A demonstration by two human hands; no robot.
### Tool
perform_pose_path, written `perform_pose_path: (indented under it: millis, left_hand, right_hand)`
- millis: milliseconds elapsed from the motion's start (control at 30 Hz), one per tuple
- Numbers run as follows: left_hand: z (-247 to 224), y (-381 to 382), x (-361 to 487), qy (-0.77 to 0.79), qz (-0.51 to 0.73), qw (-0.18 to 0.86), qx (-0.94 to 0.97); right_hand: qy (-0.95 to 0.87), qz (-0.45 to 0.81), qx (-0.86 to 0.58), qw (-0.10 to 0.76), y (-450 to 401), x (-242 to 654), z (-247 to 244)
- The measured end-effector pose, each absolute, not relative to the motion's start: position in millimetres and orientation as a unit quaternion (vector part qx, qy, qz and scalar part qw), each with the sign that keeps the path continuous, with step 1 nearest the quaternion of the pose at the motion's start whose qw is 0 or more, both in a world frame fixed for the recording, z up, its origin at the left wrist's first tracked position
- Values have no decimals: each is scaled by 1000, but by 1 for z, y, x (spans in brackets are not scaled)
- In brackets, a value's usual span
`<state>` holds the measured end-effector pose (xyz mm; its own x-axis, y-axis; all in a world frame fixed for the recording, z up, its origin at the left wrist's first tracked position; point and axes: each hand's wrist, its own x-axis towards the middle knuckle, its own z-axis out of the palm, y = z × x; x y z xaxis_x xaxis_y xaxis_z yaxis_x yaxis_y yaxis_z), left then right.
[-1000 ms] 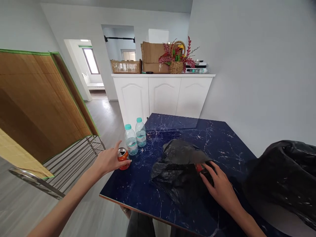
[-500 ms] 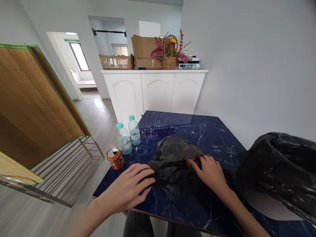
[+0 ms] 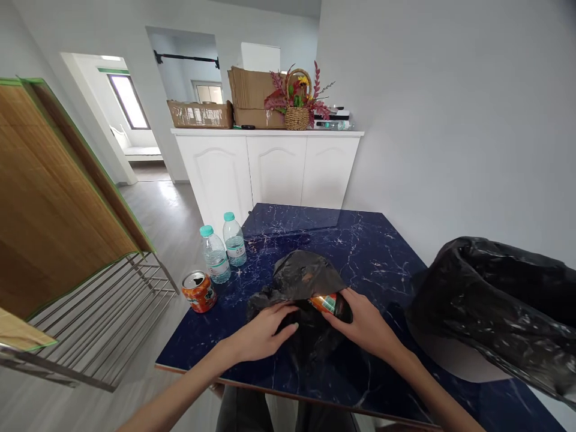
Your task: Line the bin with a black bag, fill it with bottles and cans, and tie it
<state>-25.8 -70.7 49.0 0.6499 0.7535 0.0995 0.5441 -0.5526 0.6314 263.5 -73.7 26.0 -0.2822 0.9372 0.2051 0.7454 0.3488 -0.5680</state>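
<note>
A crumpled black plastic bag (image 3: 301,276) lies in the middle of the dark blue marble table (image 3: 360,240). My left hand (image 3: 263,330) presses on the bag's near left edge, fingers gripping the plastic. My right hand (image 3: 364,327) is at the bag's mouth, closed on an orange can (image 3: 326,303) that sticks partly out of it. A second orange can (image 3: 198,291), opened, stands upright at the table's left edge. Behind it stand two small water bottles (image 3: 216,255) with teal caps.
A larger black bag (image 3: 499,306) is on the right over something white. A folding metal rack (image 3: 99,318) with bamboo mats stands left of the table. A white cabinet (image 3: 270,165) with boxes and a flower basket (image 3: 297,105) lines the far wall.
My left hand let go of the standing can and moved right onto the black bag. My right hand has drawn an orange can partly out of the bag. The view shifted right.
</note>
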Motion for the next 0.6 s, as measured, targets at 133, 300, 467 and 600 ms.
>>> perform_pose_path:
  millis: [133,300,467,600]
  left_hand:
    - [51,-54,-29,453,255,259,814]
    - [65,-62,-29,479,299,326,758]
    - [63,-83,-15,431,334,396,739]
    - [66,-92,-6,446,397,428,678]
  right_hand:
    - [-794,236,-498,257,-79,267,31]
    - [-789,248,-481,293,-83,267,20]
    - [-783,230,-471,334,-87,256,9]
    - [-779,291,-454,319,-86,248,5]
